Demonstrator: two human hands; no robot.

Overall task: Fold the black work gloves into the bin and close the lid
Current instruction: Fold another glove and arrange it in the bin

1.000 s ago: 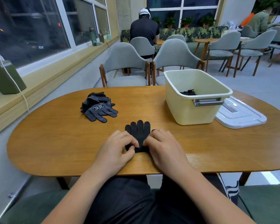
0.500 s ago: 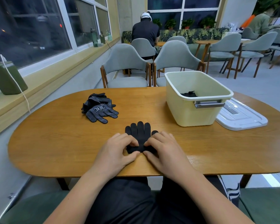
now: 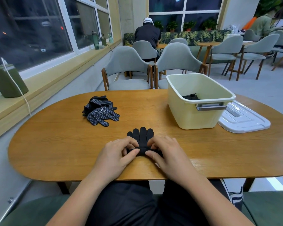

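Observation:
A black work glove (image 3: 141,136) lies on the wooden table (image 3: 55,144) in front of me, fingers pointing away. Its cuff end is rolled into a thick fold. My left hand (image 3: 116,154) pinches the left end of that roll and my right hand (image 3: 167,152) pinches the right end. A pile of black dotted gloves (image 3: 100,110) sits to the far left. The cream bin (image 3: 198,101) stands open at the right with a folded black glove (image 3: 190,96) inside. Its white lid (image 3: 243,119) lies flat beside the bin.
Two grey chairs (image 3: 126,69) stand at the table's far side. A green device with a white cable (image 3: 8,82) rests on the window ledge at left. A person sits with their back turned at a far table.
Both hands have rolled the glove's cuff end up off the table toward its fingers; earlier the glove lay flat under my fingertips.

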